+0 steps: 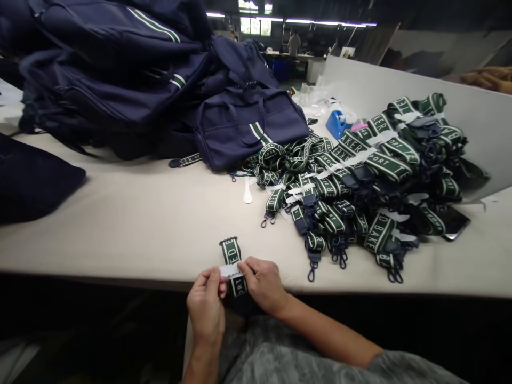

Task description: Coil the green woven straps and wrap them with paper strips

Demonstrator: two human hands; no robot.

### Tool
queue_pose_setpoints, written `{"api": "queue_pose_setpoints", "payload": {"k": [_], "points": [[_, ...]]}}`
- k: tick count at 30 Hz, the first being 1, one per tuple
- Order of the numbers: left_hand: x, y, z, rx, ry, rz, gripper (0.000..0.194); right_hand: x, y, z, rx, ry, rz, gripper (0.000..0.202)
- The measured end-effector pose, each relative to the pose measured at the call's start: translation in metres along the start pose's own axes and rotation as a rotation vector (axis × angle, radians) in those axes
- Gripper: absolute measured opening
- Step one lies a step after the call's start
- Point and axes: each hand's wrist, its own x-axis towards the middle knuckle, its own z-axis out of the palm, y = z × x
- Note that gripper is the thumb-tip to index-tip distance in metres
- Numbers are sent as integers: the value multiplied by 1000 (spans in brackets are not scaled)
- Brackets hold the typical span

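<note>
At the near table edge (120, 269), left hand (207, 301) and right hand (264, 284) pinch a jagged white strip (229, 271) across a lettered green strap (231, 249); even tension should help.

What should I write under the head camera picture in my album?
Left hand and right hand hold a white strip across a green strap, near piled straps and navy bags.

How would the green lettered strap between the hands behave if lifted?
The green lettered strap is probably floppy: similar straps in the pile bend and curl. It's likely light, being mostly flat webbing. Letting go might loosen it, since the white strip across it is pinched by the left hand and right hand.
</note>
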Motion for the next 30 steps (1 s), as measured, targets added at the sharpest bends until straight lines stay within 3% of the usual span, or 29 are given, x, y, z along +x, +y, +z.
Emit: {"api": "queue_pose_setpoints", "payload": {"k": [4,6,10,14,16,19,23,26,30], "points": [[5,-2,-5,406,66,205,43,4,-2,3,-103,-4,-92,35],[4,0,-5,444,27,254,44,8,-4,1,-43,-28,-52,32],[-1,10,1,45,-172,68,46,13,-5,-5,325,-85,114,31],[3,23,10,-238,-177,-114,55,14,-3,-11,773,-260,228,49],[4,27,15,-281,-145,-160,55,13,-5,-14,792,-326,186,52],[4,25,20,-315,-83,-158,51,10,-6,-15,686,-314,87,47],[3,18,15,-148,31,-65,44,6,-2,-6,739,-295,143,51],[5,19,9,129,142,155,39,8,2,-7,896,-337,229,60],[2,33,6,380,97,307,39,9,-3,-24,906,-399,212,64]]}}
